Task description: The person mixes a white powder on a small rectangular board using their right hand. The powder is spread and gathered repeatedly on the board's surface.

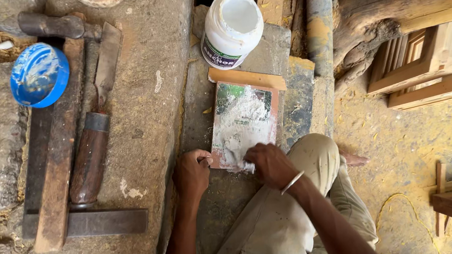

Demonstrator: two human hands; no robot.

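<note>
A small flat board [245, 121] smeared with white paste lies on the stone ledge in front of me. My left hand [191, 171] rests at the board's near left corner, fingers curled against its edge. My right hand [269, 163] presses a small white-coated scraper or wad [247, 167] onto the board's near edge; I cannot tell which it is. An open white plastic jar [231, 28] of white paste stands just beyond the board. A thin wooden strip [247, 78] lies between jar and board.
A blue lid [39, 75] lies at the left. A wood-handled chisel [93, 139], a hammer [53, 25], a wooden batten [59, 170] and a metal square [105, 221] rest on the stone slab. Wooden frames [424, 66] and a log [402, 5] sit at the right on sawdust.
</note>
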